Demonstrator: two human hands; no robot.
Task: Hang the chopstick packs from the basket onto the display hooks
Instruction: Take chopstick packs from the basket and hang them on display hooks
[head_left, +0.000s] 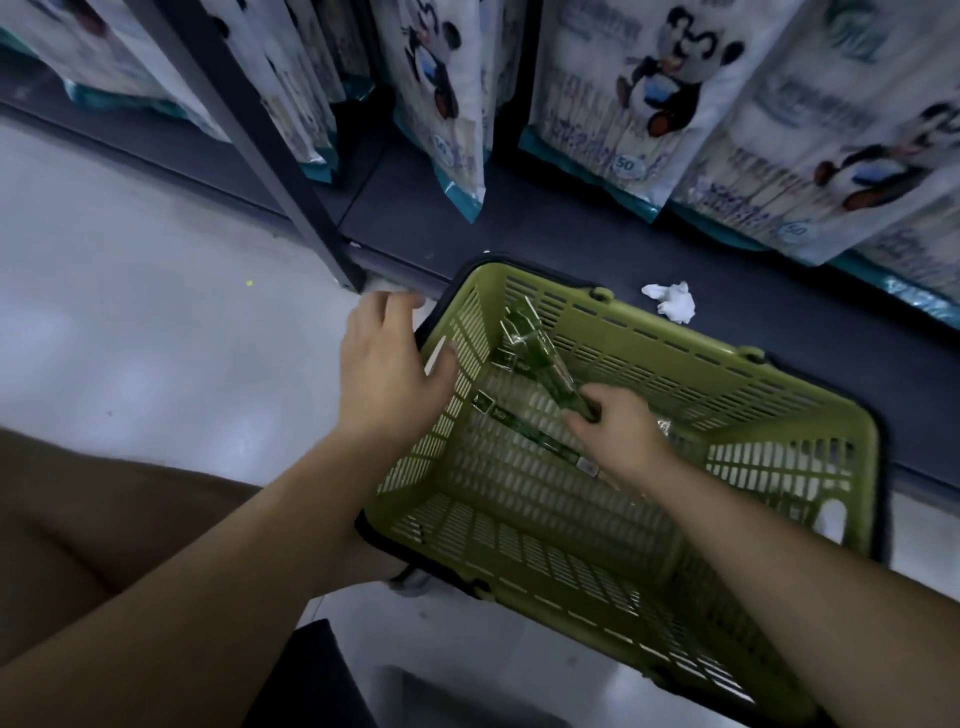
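A green plastic basket (810, 410) stands on the floor by the low shelf. Inside it my right hand (618, 431) grips the lower end of a green chopstick pack (535, 348), which tilts up toward the basket's far left corner. Another chopstick pack (530, 434) lies flat on the basket's bottom. My left hand (387, 369) hovers over the basket's left rim with its fingers spread and holds nothing. No display hooks are in view.
Large white packs with panda pictures (644, 93) hang or stand along the dark shelf (571, 234) behind the basket. A crumpled white tissue (672, 300) lies on that shelf. A dark shelf post (270, 145) rises at the left. My knee (93, 525) is at lower left.
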